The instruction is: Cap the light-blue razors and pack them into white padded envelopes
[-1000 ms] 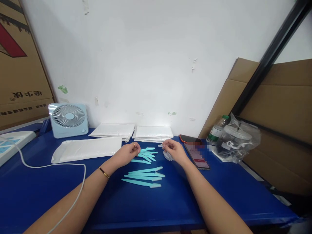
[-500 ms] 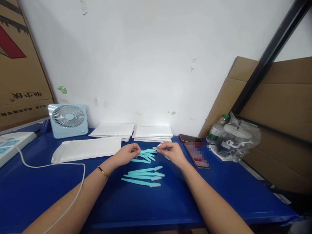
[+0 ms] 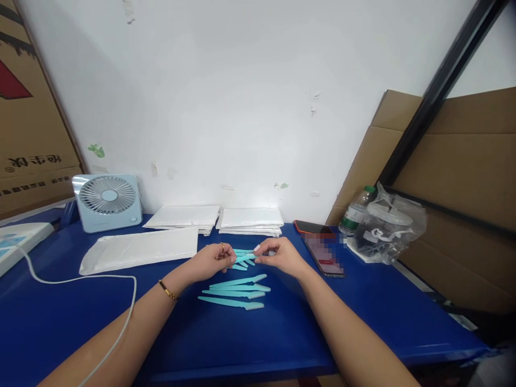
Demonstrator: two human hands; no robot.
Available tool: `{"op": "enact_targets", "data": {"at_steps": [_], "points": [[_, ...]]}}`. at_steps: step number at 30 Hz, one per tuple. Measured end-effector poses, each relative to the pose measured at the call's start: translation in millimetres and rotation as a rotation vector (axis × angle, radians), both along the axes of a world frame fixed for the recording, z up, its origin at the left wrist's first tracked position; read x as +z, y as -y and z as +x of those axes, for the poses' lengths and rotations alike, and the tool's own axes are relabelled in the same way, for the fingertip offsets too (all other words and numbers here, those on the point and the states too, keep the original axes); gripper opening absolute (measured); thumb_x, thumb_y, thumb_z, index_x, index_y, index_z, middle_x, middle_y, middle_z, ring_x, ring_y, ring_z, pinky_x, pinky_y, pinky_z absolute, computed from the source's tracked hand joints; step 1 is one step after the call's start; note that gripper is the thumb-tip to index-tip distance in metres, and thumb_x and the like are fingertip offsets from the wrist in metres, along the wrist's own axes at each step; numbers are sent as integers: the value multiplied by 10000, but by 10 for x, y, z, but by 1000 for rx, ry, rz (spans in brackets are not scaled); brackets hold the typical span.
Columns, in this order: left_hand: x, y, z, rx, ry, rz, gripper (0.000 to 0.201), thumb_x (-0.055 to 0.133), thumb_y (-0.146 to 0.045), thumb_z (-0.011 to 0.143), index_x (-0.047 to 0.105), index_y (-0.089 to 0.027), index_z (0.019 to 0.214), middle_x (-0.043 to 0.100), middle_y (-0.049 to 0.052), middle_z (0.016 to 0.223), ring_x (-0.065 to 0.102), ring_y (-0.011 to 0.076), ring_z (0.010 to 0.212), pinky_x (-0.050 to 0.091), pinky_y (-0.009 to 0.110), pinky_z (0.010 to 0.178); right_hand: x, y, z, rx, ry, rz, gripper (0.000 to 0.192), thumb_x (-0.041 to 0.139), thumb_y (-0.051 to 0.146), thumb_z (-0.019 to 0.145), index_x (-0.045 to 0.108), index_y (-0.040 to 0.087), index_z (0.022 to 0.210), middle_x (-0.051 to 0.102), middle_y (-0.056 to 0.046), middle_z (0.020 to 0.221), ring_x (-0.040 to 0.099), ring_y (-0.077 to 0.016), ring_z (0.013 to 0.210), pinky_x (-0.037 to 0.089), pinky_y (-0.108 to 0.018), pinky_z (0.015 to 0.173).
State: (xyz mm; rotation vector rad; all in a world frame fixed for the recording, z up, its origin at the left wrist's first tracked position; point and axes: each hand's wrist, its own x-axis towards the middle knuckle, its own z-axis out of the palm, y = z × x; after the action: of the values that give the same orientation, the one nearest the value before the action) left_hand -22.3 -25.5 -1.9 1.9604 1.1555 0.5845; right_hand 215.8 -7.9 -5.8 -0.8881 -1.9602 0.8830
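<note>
My left hand [image 3: 213,260] pinches the handle end of a turquoise razor [image 3: 244,258], one of a small fanned bunch lying on the blue table [image 3: 282,333]. My right hand [image 3: 282,255] grips the same razor at its whitish blade end, thumb and forefinger closed on it. Just in front of my hands, three more turquoise razors [image 3: 236,293] lie side by side, their pale tips pointing right.
A white padded mailer [image 3: 139,248] lies left of my hands, with two stacks of mailers [image 3: 217,219] at the wall. A small fan [image 3: 108,201] and white cable [image 3: 76,279] are left. A phone [image 3: 324,255], bottle [image 3: 355,212] and bagged cup [image 3: 387,226] sit right.
My right hand has moved left from near the phone to the bunch of razors and closed on the tip of the razor that my left hand holds.
</note>
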Motion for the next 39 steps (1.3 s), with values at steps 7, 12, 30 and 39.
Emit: {"op": "enact_targets", "data": {"at_steps": [7,12,30,39], "points": [[-50,-69,-164,103,-429,358,178,553,-349,704,617,-220,809,611,23,808,552,183,738,381,269,628,72,-102,360,-297,427,220,82,622,229,710,698,199,707,629,-31,783,569,-139,690,416,-242,635],[-76,-64,-175,93,-482,330,135,516,-319,722,599,-214,698,609,17,759,542,165,670,361,261,585,-13,-109,336,-377,702,205,61,642,235,660,683,200,687,618,-35,828,561,-145,702,391,-234,632],[-29,-59,-121,90,-4,16,291,474,-466,764,509,-185,828,571,-9,663,571,154,630,412,249,578,-34,-95,193,-170,-19,-131,296,650,390,700,682,146,864,633,-29,637,585,-145,590,460,-267,545],[61,-12,-106,80,57,-44,252,481,-411,753,502,-173,834,582,2,707,538,137,629,414,254,587,-46,-20,90,-66,-194,-269,302,774,347,573,690,133,769,677,-40,668,608,-136,605,461,-250,564]]}}
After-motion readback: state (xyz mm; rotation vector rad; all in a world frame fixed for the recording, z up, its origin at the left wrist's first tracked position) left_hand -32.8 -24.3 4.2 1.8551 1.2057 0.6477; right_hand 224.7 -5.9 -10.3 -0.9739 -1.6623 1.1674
